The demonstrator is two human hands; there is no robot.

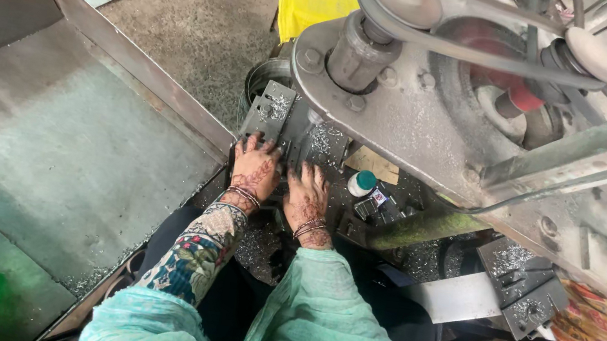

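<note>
Both hands lay flat, fingers spread, grasping nothing: left hand (254,170) and right hand (308,201) pressed side by side on a dark metal plate (274,111) dusted with shavings, under the grey drill press head (410,90). A small white bottle with green cap (361,183) stood just right of the right hand; a steel tray (61,152) sloped away left.
</note>
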